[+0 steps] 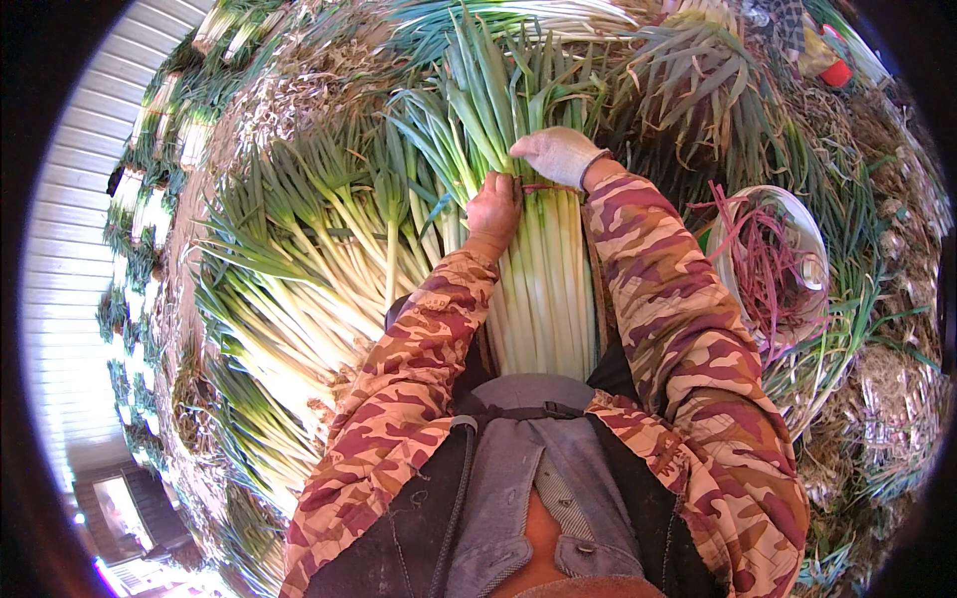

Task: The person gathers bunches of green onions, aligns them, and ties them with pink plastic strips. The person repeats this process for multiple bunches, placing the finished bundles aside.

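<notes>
A bundle of long green onions [546, 276] lies before me, white stalks towards my body and green leaves pointing away. A thin reddish tie [549, 187] crosses it where white turns to green. My bare left hand [495, 209] is at the bundle's left edge, fingers curled at the end of the tie; whether they pinch the tie or the stalks I cannot tell. My right hand [557, 155], in a pale knit glove, rests over the leaves just above the tie, fingers pointing left. Its palm side is hidden.
Loose green onions [329, 276] lie heaped at the left. A white bucket [821, 224] holding reddish strips [770, 276] stands at the right. More green onions [703, 75] lie beyond the bundle, near a red container [836, 73]. Dry plant scraps cover ground at the upper left.
</notes>
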Tool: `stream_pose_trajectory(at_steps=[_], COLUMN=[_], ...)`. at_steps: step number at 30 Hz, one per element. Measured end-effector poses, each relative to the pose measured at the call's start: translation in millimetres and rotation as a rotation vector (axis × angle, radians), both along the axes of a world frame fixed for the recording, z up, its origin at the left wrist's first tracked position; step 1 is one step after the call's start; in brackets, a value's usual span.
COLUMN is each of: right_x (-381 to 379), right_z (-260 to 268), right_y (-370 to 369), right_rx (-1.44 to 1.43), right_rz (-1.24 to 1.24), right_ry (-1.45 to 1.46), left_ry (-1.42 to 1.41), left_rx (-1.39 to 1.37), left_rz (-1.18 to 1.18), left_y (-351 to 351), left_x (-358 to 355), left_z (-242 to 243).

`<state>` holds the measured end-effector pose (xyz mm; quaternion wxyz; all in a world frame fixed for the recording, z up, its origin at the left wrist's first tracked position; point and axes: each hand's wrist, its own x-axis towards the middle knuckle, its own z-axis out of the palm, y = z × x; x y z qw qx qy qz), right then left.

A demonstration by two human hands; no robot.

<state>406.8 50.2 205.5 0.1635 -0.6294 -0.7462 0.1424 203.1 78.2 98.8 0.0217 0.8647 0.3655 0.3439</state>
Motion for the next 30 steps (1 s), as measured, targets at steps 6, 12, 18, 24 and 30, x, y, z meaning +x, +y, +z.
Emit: stream_pose_trajectory(at_steps=[6, 12, 18, 24, 30], right_x=[-13, -10, -19, -31, -36], right_z=[-16, -15, -7, -4, -12], right_y=[1, 3, 3, 2, 2], right_rx=[-0.229, -0.097, -0.059, 0.089, 0.112], right_rz=[0.073, 0.084, 0.103, 0.119, 0.081], right_ry=[-0.047, -0.062, -0.233, -0.38, -0.367], left_ry=[0.001, -0.021, -0.15, -0.197, -0.095], left_rx=[0.03, -0.044, -0.119, -0.161, -0.127], left_rz=[-0.049, -0.021, -0.075, -0.055, -0.03], left_y=[3, 4, 0, -5, -6], left_x=[-3, -3, -7, -6, -9], left_z=[-3, -8, 2, 15, 18])
